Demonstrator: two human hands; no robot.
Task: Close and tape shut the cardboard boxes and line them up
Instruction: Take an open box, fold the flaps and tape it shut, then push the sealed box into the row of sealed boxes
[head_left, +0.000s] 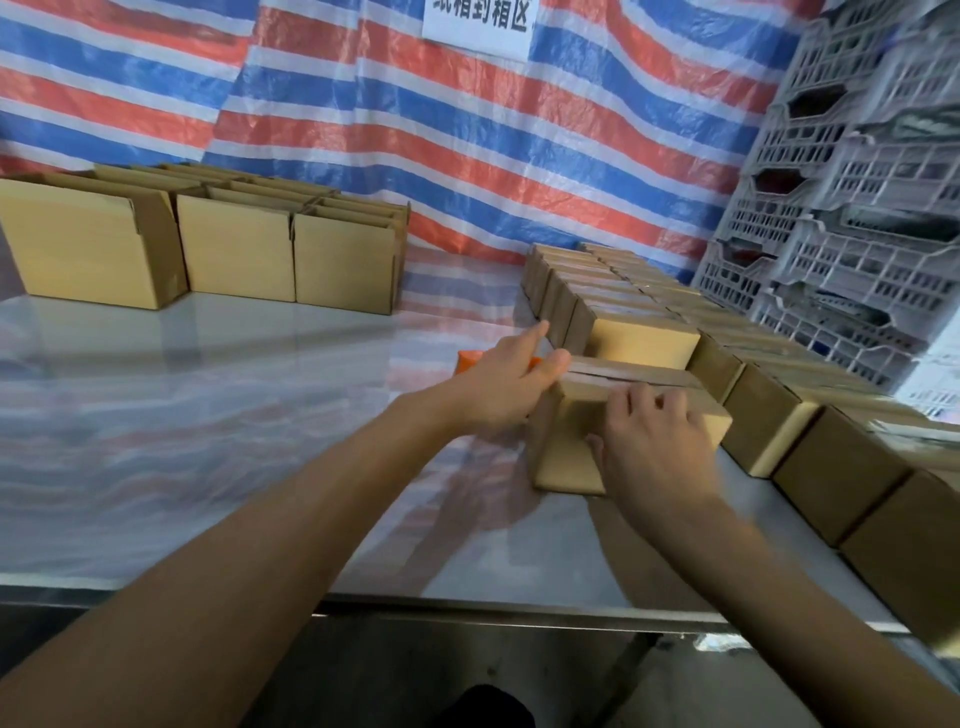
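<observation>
**Two hands on one small box beside the finished rows**

A small cardboard box (569, 447) sits on the glossy white table (208, 415), right of centre, its flaps folded down with a seam showing along the top. The right hand (657, 447) grasps its near top edge, fingers bent over onto the lid and the thumb down on the front face. The left hand (498, 387) is at the box's far left corner, thumb against the top edge and forefinger stretched out. It is blurred, and it covers most of an orange object (469, 362) lying just behind it, so I cannot tell whether that hand holds the object or is loose.

Just beyond the box and to its right, closed boxes (841, 478) stand packed side by side in long rows that run from the back of the table to the near right edge. One of them touches the held box at the back. Well apart, at the far left, open boxes (236, 249) stand in a group with their flaps up.

A red, white and blue striped tarp (467, 156) hangs behind the table, with a white printed sign (478, 26) at the top. Stacked white plastic crates (857, 218) rise at the right, behind the rows.
</observation>
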